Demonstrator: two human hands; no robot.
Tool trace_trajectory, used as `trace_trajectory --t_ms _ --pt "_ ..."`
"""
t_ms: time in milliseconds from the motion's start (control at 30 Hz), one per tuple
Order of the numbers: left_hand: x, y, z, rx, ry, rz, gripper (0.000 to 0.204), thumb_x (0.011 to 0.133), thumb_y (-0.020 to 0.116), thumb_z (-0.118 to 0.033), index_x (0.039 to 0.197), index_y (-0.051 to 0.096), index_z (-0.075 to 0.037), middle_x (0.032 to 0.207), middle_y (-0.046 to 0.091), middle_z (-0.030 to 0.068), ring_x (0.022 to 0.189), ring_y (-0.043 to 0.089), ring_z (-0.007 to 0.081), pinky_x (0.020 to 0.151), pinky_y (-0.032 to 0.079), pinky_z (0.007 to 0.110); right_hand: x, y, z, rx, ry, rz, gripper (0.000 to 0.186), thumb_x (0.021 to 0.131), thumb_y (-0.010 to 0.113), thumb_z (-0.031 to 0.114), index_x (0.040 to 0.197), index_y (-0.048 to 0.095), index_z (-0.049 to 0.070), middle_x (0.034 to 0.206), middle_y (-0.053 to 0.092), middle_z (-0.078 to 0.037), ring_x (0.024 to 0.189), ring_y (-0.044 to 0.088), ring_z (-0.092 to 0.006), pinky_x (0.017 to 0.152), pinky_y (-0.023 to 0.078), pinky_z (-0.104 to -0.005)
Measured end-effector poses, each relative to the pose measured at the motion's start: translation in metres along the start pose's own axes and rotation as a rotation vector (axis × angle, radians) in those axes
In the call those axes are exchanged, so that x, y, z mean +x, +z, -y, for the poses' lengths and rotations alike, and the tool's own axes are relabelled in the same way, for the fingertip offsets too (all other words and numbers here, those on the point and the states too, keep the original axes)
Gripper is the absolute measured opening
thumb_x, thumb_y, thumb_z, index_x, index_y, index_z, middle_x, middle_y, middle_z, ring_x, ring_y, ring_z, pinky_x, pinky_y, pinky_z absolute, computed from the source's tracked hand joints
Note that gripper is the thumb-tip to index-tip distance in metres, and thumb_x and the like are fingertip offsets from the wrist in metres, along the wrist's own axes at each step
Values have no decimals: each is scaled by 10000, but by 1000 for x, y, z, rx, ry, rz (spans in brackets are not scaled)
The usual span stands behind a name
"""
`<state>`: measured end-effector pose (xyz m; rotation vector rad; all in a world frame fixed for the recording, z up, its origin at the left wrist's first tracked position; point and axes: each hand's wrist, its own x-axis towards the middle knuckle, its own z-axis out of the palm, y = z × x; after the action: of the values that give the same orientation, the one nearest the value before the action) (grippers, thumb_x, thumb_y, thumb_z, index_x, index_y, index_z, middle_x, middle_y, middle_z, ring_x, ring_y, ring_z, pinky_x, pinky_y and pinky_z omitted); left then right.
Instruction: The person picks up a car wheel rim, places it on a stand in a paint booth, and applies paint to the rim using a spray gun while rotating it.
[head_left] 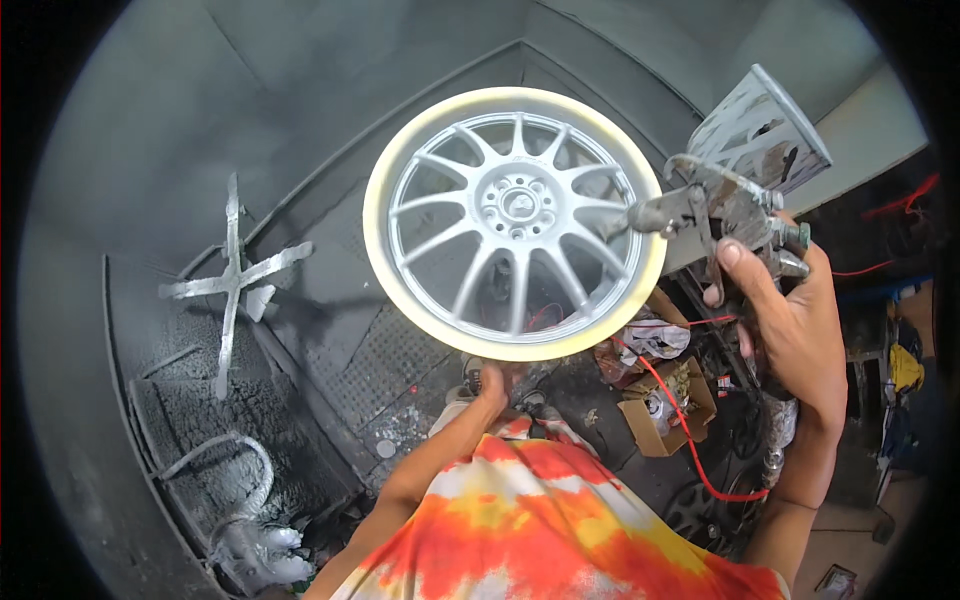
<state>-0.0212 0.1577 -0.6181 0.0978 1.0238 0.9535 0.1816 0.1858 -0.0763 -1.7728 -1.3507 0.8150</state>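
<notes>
My right hand (790, 320) is closed on a paint-smeared spray gun (735, 215), its metal cup (760, 130) angled up to the right and its nozzle pointing at the wheel. The silver multi-spoke wheel (517, 203), with a pale yellow outer lip, lies roughly face up in the middle. My left hand (491, 385) is curled just under the wheel's lower edge; what it grips is mostly hidden. A red hose (690, 445) hangs beside my right forearm.
Grey overspray-coated booth walls surround the floor (350, 360). A cross-shaped stand (233, 280) and a coated curved tube (240, 445) are at the left. Cardboard boxes (650, 430) with bags lie below right, near dark clutter and a yellow cloth (905, 370).
</notes>
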Motion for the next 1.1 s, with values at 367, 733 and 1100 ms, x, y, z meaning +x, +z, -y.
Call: trace_trajectory --t_ms 367,733,1100 --pt "112 -116 -212 415 651 -99 767 1096 325 -652 1578 410 -61 1540 529 111 1379 538 267 1154 447 412 28 -24 -20 -124 -147 -57 333 1007 735 257 1225 688 9 743 659 11 499 500 -33 434 367 -223" --pt "12 -23 -27 -79 -90 -68 1083 970 263 -865 1602 287 15 1528 522 251 1299 618 401 986 553 586 -7 -19 -9 64 95 109 346 997 748 196 1243 653 -28 779 699 -28 491 516 -45 432 385 -207" --pt "35 -65 -136 -142 334 -207 605 1121 296 -611 1096 600 -89 738 515 -13 614 522 165 589 471 345 21 -44 -51 -178 -191 -4 303 1025 715 238 1236 682 23 750 651 22 549 558 -45 443 389 -234"
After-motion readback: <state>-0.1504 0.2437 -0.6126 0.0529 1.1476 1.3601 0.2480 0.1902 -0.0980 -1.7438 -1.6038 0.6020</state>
